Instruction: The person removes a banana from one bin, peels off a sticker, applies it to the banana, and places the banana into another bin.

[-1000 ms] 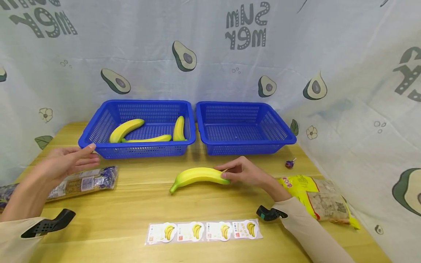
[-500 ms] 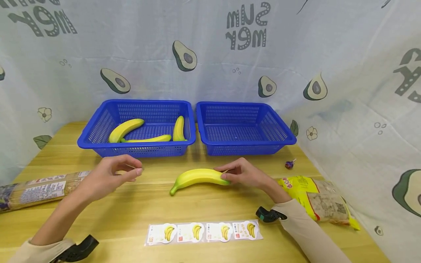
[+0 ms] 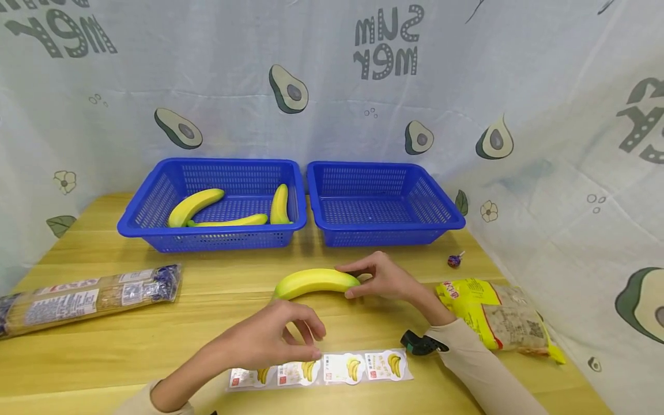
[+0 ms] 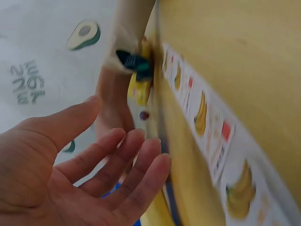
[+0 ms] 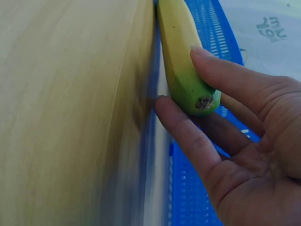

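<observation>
A yellow banana with green ends [image 3: 316, 280] lies over the middle of the table. My right hand [image 3: 381, 278] holds its right end, and the right wrist view shows fingers and thumb around the green tip [image 5: 193, 92]. My left hand [image 3: 270, 337] hovers low in front of the banana, its fingers loosely bent and holding nothing. In the head view it covers the banana's left end and part of a strip of banana stickers [image 3: 339, 369]. The left wrist view shows the palm with spread, relaxed fingers [image 4: 131, 160] beside the sticker strip [image 4: 202, 115].
Two blue baskets stand at the back: the left basket [image 3: 218, 231] has 3 bananas in it, the right basket [image 3: 386, 226] none. A long pack of noodles [image 3: 93, 297] lies at left. A yellow bag [image 3: 498, 317] and a small wrapped lollipop [image 3: 454, 260] lie at right.
My left hand has moved from beside the left basket, rightward and toward me, to over the sticker strip. The right hand and the banana have stayed nearly still.
</observation>
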Motion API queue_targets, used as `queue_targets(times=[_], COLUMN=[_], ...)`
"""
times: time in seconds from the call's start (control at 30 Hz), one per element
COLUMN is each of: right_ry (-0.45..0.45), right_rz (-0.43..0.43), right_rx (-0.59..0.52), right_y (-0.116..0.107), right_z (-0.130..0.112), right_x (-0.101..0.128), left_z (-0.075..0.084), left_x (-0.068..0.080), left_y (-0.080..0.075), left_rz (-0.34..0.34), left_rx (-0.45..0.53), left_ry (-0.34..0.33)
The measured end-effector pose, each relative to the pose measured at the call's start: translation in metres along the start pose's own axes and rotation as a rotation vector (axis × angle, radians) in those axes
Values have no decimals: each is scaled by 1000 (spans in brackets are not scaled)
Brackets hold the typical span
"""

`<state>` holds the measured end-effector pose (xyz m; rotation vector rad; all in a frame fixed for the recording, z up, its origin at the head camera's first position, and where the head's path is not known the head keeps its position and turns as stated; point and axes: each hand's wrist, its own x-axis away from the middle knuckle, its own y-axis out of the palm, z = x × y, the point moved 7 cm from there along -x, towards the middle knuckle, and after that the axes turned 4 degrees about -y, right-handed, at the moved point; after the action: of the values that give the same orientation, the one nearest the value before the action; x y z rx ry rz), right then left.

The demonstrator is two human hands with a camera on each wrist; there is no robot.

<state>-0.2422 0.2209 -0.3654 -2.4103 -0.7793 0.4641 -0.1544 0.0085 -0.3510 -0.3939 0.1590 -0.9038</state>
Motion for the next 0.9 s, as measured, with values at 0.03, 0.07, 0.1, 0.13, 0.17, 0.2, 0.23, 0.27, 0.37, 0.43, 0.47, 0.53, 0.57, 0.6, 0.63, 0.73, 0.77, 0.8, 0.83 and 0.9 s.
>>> queue_targets(times=[0.03,0.07,0.1,0.13,0.17,0.2,0.23,0.27,0.37,0.43,0.47,0.53,0.57,0.6,0.63,0.73,0.77,0.8,0.83,0.9], right_ry=[5,12,18,28,37,46,52,57,64,61,60,60,62,63,64,70,71,71,72,74], right_rz=[1,2,4,4,1,0,1,1,-2,-1,-3,-5,-5,-4,-2,0,0,0,-1,-4], right_rx=[8,13,20,21,18,16,18,21,50,78,88,103,106,109,110,114,115,117,116,110], right_y=[0,0,1,1,2,3,3,4,5,5,5,5,5,5,5,5,5,5,6,6], right_z=[0,0,0,1,1,2,3,4,6,6,6,6,6,6,6,7,7,7,8,8], right_x=[0,1,1,1,1,2,2,2,2,2,2,2,2,1,1,1,1,1,1,1], left_z=[0,0,1,2,3,3,4,5,5,5,5,4,4,4,4,3,3,2,2,1], left_x=[-4,-8,-11,-14,-17,-20,-22,-24,-32,-36,-38,-42,-44,-46,-47,-51,-52,-53,-53,-53], left_y=[6,12,17,22,27,31,36,40,51,58,61,67,70,73,75,81,82,83,84,84], left_rz=[-6,-4,2,13,24,33,45,58,89,108,114,115,115,112,110,102,104,106,107,109], left_rx=[-6,-27,-53,-88,-123,-159,-192,-228,-329,-395,-429,-501,-536,-570,-602,-671,-685,-692,-692,-691], left_ry=[-10,-18,-16,-14,-11,-8,-9,-4,-28,-49,-59,-89,-97,-107,-117,-145,-152,-160,-168,-181])
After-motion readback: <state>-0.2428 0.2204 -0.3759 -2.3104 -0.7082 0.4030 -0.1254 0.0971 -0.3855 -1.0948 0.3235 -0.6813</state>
